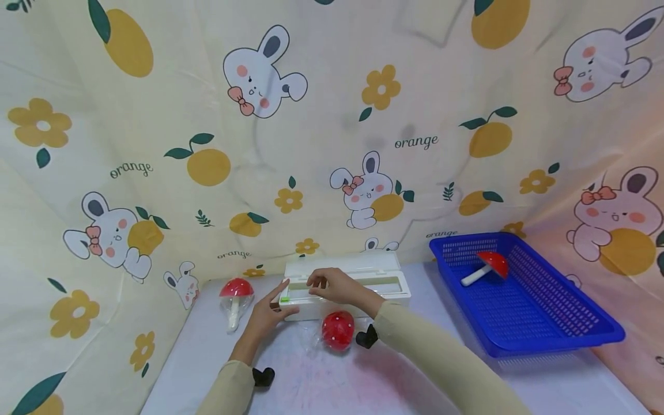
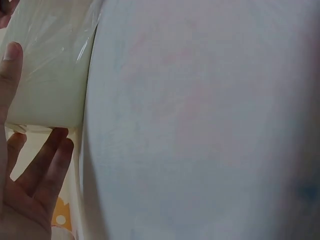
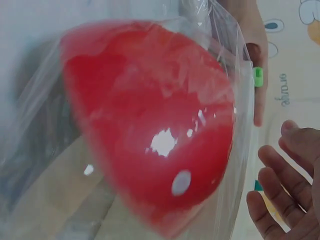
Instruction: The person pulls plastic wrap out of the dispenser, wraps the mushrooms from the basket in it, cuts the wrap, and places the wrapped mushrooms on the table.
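Observation:
A white cling film dispenser (image 1: 316, 312) lies on the table with its lid (image 1: 342, 263) raised at the back and a green slider (image 1: 285, 299) at its left end. My left hand (image 1: 263, 318) grips that left end, thumb against the front and fingertips at the end face (image 2: 37, 170). Over the dispenser's top is my right hand (image 1: 338, 286), its fingers bent loosely and apart from the thumb in the right wrist view (image 3: 287, 190). Just in front sits a red toy mushroom (image 1: 338, 331) with white dots; clear film surrounds it.
To the left lies another red mushroom (image 1: 236, 288) with a white stem, wrapped in clear film. A blue plastic basket (image 1: 539, 311) stands at the right, holding a third mushroom (image 1: 493, 264). A printed cloth (image 1: 321, 132) hangs behind the white table.

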`<state>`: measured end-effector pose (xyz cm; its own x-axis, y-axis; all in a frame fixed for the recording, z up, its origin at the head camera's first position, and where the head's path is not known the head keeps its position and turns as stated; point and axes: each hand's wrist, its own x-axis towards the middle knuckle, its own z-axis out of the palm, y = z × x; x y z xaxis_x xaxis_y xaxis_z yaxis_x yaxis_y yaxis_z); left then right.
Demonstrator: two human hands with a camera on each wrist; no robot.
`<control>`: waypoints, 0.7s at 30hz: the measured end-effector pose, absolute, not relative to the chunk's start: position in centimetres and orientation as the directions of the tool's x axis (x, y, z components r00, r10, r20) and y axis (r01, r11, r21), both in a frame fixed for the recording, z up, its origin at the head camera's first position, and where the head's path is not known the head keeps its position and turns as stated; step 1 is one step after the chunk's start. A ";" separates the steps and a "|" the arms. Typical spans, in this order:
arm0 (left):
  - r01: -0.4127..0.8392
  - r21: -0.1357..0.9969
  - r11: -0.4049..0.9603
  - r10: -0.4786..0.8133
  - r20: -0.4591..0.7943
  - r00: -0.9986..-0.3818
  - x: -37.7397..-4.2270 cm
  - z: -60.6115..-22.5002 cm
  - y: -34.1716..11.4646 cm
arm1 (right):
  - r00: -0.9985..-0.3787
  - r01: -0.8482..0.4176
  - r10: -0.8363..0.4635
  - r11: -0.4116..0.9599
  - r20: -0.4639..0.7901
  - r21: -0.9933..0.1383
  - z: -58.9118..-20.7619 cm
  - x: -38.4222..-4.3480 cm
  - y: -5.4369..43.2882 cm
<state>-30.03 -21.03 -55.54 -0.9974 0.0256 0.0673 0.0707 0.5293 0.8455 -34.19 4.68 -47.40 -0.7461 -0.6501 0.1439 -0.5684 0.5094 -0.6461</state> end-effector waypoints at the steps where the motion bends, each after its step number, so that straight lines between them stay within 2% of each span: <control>1: 0.059 0.843 0.535 0.017 0.059 -0.998 -30.0 -55.4 -21.0 | -0.744 -0.570 -0.652 0.508 0.144 -0.646 -47.4 -34.3 4.4; 11: 0.006 0.841 0.541 -0.021 0.021 -1.000 -30.2 -55.2 -21.0 | -0.734 -0.570 -0.670 0.524 0.107 -0.633 -47.4 -35.1 1.9; 21: 0.062 0.845 0.530 0.019 0.062 -0.998 -30.3 -55.5 -21.4 | -0.716 -0.589 -0.685 0.492 0.133 -0.641 -47.4 -35.1 0.4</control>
<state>-30.27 -21.36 -55.53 -0.9979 0.0187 0.0619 0.0623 0.5304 0.8454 -35.12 0.39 -47.40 -0.7160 -0.6854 0.1327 -0.5894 0.4916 -0.6410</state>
